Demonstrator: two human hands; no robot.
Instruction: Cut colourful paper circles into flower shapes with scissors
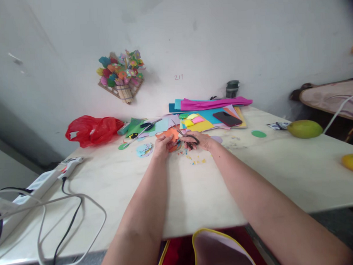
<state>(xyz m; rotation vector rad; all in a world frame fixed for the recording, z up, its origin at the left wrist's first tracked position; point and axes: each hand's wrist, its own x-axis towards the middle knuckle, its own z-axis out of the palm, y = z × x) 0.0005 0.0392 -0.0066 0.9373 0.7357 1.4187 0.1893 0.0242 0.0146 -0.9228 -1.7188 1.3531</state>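
Note:
Between the fingers of my left hand [163, 145] is a piece of orange paper [171, 134] with a scalloped edge. My right hand [200, 140] grips a pair of scissors [192, 141] by its dark handles, the blades pointing up and left beside the orange paper. Whether the blades touch the paper I cannot tell. Small coloured paper scraps [196, 160] lie on the table below my hands. To the left of my left hand sits a pile of light blue cut paper pieces [144, 150].
Coloured paper sheets [205, 125], a dark phone [227, 118] and a pink roll [216, 103] lie at the back. A second pair of scissors [147, 126] and a red plastic bag [93, 129] are left. A green mango [304, 128] lies right; cables [80, 195] cross the left side.

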